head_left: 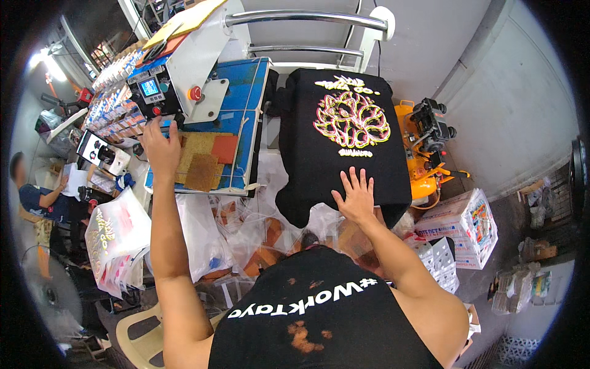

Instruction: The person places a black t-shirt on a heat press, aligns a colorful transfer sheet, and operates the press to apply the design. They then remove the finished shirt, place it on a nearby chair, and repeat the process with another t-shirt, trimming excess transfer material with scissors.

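Note:
A black T-shirt (307, 172) lies spread over the heat press's platen, with a pink, yellow and white print (351, 120) facing up. My right hand (356, 195) rests flat on its near part, fingers spread, holding nothing. To the left, my left hand (161, 147) reaches up to the lower edge of the control panel (149, 89), its fingers apart and their tips partly hidden. A red knob (195, 93) sits on the white plate beside the panel. Under it is a blue board (236, 117) bearing brown and orange pads (204, 172).
Curved metal bars (307, 18) span the back of the press. An orange compressor (424, 178) and a white carton (464, 227) stand right. A stack of printed transfer sheets (120, 237) hangs left, near a beige plastic chair (140, 332). Another person (52, 197) sits far left.

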A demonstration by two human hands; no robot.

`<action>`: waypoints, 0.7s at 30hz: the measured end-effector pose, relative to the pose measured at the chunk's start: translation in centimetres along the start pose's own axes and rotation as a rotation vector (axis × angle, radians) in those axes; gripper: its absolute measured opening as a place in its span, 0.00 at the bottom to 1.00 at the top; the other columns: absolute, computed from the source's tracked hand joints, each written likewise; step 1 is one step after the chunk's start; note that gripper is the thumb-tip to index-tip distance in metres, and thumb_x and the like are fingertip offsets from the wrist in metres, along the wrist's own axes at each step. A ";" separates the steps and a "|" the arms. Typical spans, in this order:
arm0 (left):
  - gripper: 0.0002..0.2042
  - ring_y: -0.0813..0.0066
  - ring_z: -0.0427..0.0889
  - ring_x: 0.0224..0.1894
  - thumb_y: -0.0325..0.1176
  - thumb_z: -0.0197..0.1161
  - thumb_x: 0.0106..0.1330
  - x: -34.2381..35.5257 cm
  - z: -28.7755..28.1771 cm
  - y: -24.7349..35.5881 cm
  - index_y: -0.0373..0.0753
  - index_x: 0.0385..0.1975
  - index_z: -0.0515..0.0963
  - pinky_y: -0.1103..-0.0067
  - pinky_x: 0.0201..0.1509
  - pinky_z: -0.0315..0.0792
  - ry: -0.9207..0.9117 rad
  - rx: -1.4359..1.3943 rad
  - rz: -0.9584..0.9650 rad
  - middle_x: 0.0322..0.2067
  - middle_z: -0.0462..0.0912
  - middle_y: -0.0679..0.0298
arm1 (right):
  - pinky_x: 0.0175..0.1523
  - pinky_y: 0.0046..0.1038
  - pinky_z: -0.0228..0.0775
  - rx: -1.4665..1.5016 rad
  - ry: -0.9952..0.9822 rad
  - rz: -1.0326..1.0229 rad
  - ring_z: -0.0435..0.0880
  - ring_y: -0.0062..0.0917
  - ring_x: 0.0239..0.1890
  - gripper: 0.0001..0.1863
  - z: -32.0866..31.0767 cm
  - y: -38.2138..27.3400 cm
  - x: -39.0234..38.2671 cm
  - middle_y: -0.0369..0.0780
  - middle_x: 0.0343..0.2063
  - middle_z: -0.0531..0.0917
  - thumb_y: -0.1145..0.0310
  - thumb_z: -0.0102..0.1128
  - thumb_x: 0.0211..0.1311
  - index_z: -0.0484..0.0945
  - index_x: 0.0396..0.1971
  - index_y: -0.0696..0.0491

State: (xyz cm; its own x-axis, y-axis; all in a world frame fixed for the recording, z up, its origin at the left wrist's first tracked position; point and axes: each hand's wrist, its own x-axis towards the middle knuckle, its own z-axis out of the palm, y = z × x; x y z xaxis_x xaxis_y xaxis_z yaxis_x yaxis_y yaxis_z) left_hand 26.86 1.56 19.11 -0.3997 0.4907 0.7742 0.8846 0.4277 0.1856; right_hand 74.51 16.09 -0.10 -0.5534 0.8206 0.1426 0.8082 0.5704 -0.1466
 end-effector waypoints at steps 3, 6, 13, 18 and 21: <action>0.22 0.48 0.76 0.58 0.48 0.63 0.70 0.5 0.5 -1.1 0.33 0.48 0.81 0.54 0.70 0.61 -0.118 0.176 0.056 0.49 0.82 0.48 | 0.77 0.61 0.37 0.000 0.041 -0.029 0.52 0.53 0.78 0.36 0.4 0.1 -0.3 0.47 0.74 0.64 0.40 0.48 0.71 0.67 0.72 0.46; 0.27 0.46 0.79 0.56 0.55 0.65 0.66 2.2 1.0 -1.4 0.33 0.46 0.83 0.55 0.67 0.67 -0.359 0.234 0.021 0.48 0.84 0.46 | 0.77 0.61 0.38 -0.023 0.110 -0.034 0.53 0.52 0.78 0.37 0.8 0.1 -0.4 0.46 0.73 0.66 0.39 0.48 0.71 0.68 0.72 0.46; 0.46 0.40 0.82 0.56 0.77 0.50 0.62 6.1 2.1 -1.1 0.30 0.46 0.85 0.56 0.63 0.72 -0.748 0.276 -0.271 0.48 0.84 0.36 | 0.77 0.62 0.38 0.028 0.150 -0.050 0.53 0.52 0.78 0.36 1.3 0.7 -0.4 0.46 0.73 0.66 0.39 0.48 0.70 0.71 0.70 0.46; 0.49 0.40 0.81 0.58 0.79 0.47 0.62 5.5 2.6 -0.7 0.28 0.47 0.85 0.57 0.64 0.72 -0.728 0.314 -0.312 0.49 0.83 0.34 | 0.77 0.60 0.40 0.044 0.284 -0.091 0.55 0.49 0.77 0.35 2.8 1.4 -1.1 0.46 0.72 0.68 0.41 0.51 0.69 0.72 0.69 0.46; 0.47 0.42 0.82 0.58 0.77 0.48 0.63 5.1 2.9 -1.4 0.30 0.48 0.85 0.59 0.64 0.72 -0.726 0.298 -0.289 0.49 0.84 0.36 | 0.77 0.60 0.40 0.223 0.180 -0.048 0.59 0.48 0.74 0.28 0.4 1.0 -0.6 0.44 0.66 0.74 0.47 0.58 0.67 0.79 0.60 0.49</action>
State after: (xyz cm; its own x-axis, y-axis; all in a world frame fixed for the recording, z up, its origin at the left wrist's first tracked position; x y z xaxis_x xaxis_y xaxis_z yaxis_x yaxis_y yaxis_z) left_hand 22.89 5.70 21.04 -0.7468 0.6543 0.1195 0.6637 0.7447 0.0705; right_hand 75.55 16.12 -0.75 -0.5289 0.7849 0.3229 0.7066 0.6180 -0.3448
